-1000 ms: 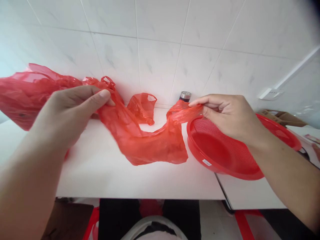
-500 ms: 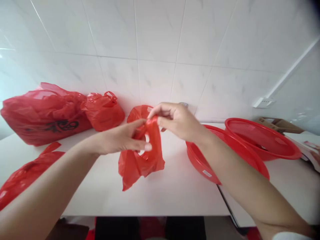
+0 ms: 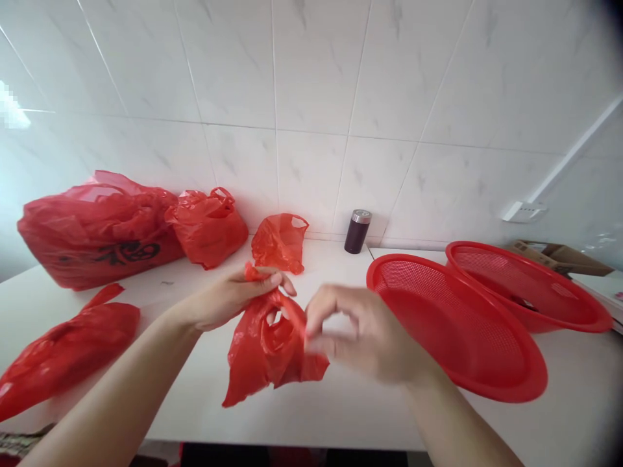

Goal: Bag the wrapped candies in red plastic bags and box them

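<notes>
A crumpled red plastic bag (image 3: 253, 357) hangs between my hands above the white table (image 3: 209, 415). My left hand (image 3: 233, 295) is closed around the bag's upper part, with thumb and fingers pinching a twisted bit of it. On the other side my right hand (image 3: 363, 334), smeared by motion, pinches a stretched strip of the same bag between thumb and forefinger. An opening shows in the bag between the two hands. What lies inside it, if anything, is hidden.
Along the wall stand a large red bag (image 3: 97, 227), a smaller full one (image 3: 209, 227), a slack one (image 3: 280, 243) and a dark flask (image 3: 357, 232). A tied red bag (image 3: 73, 353) lies left. Two red baskets (image 3: 457, 324) and a cardboard box (image 3: 559, 256) sit right.
My right hand has moved down and right, drawing a strip of the bag out sideways. My left hand has shifted slightly lower. The view has tilted, and the flask now shows fully.
</notes>
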Motion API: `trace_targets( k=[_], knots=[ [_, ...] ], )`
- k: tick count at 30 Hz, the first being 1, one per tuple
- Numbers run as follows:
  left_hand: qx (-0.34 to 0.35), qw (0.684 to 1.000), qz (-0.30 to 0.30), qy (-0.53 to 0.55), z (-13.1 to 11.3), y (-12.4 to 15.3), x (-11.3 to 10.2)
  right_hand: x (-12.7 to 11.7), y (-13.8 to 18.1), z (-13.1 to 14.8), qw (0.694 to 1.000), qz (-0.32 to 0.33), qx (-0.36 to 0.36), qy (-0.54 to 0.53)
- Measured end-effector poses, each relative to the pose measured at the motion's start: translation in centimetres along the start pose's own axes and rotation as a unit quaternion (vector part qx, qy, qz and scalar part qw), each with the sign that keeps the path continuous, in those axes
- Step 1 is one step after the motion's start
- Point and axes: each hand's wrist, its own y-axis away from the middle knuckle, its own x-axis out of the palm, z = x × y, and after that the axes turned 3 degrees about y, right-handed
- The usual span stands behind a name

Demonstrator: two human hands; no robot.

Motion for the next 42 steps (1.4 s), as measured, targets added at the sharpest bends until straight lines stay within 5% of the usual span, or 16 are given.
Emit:
trace_targets(
  k=[2,5,8,13,17,20,23,29,33,35,42],
  knots=[
    [0.008,0.998,0.053,-0.028,0.0,0.3,-0.1,0.3,0.9,1.1,0.994,0.084,-0.066,-0.017],
    [0.035,0.988,0.069,-0.134,0.1,0.2,0.5,0.3,0.6,0.1,0.998,0.010,-0.040,-0.055],
    [0.059,0.953,-0.014,-0.297,1.4,-0.6,1.6,0.4,-0.7,-3.0,0.991,-0.093,0.078,-0.062],
    [0.208,0.827,-0.240,-0.464,5.2,-1.6,2.8,1.1,-1.6,-7.2,0.973,-0.126,0.179,-0.072],
    [0.290,0.765,-0.252,-0.517,6.7,-1.9,3.0,1.7,-1.3,-8.1,0.975,-0.154,0.151,-0.051],
    [0.327,0.743,-0.252,-0.527,6.9,-2.0,2.9,2.3,-1.3,-8.2,0.975,-0.095,0.173,-0.100],
    [0.332,0.750,-0.282,-0.498,7.0,-1.9,2.9,2.7,-1.3,-8.2,0.970,-0.066,0.186,-0.140],
    [0.286,0.825,-0.293,-0.388,7.0,-0.8,2.6,3.2,-1.1,-8.1,0.973,-0.041,0.185,-0.130],
    [0.152,0.907,-0.198,-0.341,8.2,1.2,1.8,3.8,0.0,-7.9,0.969,-0.099,0.190,-0.120],
    [0.088,0.929,-0.199,-0.300,9.8,3.0,1.1,3.6,0.8,-8.5,0.956,-0.142,0.209,-0.150],
    [0.047,0.896,-0.376,-0.234,17.5,7.4,-1.2,3.5,3.1,-15.2,0.914,-0.286,0.268,-0.103]
  ],
)
